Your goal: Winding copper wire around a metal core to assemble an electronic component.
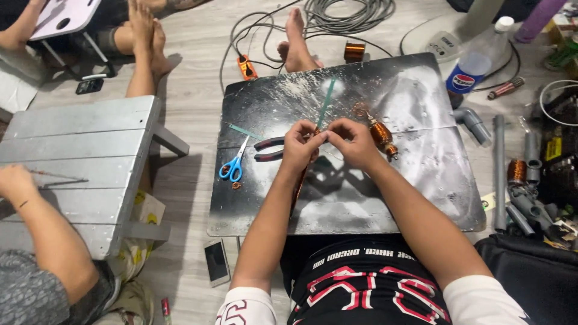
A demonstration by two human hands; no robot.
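Left hand [299,146]: at the centre of the frame, fingers pinched shut on a thin copper-coloured strip [299,180]; the grip sits at the strip's upper end, so the rest trails down toward the person's lap.
Right hand [354,141]: just beside the left, fingertips touching it, closed narrow on the same small point; what exactly lies between the fingertips is too small to tell.
Copper strip: held above the desk, not resting on it, running from the pinch toward the lower centre of the frame.
Desk [421,180]: a dark, scuffed board laid low across the person's legs, which brings the work close under both hands.
Wound armature [380,133]: copper coil on a shaft, lying on the board just right of the right hand, within easy reach.
Pliers [269,148]: red-and-black handles, flat on the board just left of the left hand.
Scissors [233,165]: blue handles, further left on the board, blades pointing up the frame.
Green strip [326,102]: long and thin, lying above the hands toward the board's far edge.
Copper spool [354,50]: on the floor beyond the board, top centre.
Plastic bottle [477,61]: upper right, at the board's corner.
Another person's arm [42,229]: lower left, at a grey slatted bench [90,150], well apart.
Phone [216,262]: on the floor, lower left of the board.
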